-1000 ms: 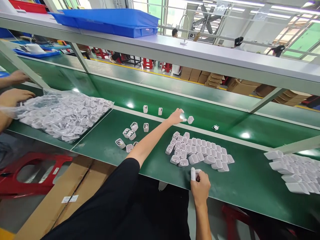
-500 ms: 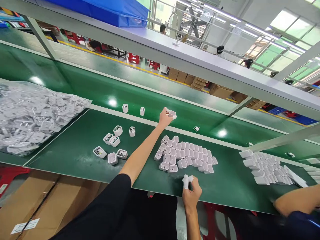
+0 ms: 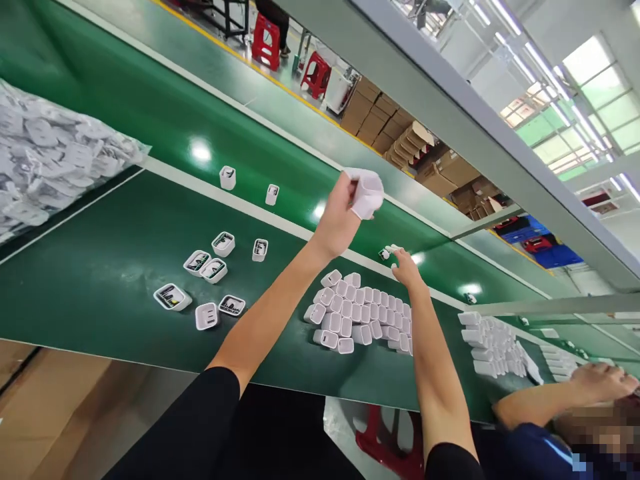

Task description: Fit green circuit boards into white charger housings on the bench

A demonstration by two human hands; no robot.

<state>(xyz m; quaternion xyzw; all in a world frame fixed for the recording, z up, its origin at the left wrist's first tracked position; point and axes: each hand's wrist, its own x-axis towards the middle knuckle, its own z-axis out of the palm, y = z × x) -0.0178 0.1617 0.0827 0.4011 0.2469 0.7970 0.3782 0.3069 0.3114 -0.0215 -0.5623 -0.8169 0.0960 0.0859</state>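
My left hand, with white finger covers, is raised over the green belt and closed around a white plastic charger housing. My right hand reaches across to the belt, thumb and finger apart, beside a small circuit board with white parts. Whether the fingertips touch it I cannot make out. Below my hands, tightly packed white charger housings lie in rows, partly hidden by my right forearm. To the left, several open housings with circuit boards inside are scattered on the green table.
A clear bag of white plastic parts lies at the left. Two housings sit on the belt. More white housings are grouped at the right, near a co-worker's arm. A grey metal beam crosses above.
My right hand has moved from the table's front edge forward to the belt beside the circuit board. My left hand, holding the housing, appears higher and nearer. The camera view has tilted.
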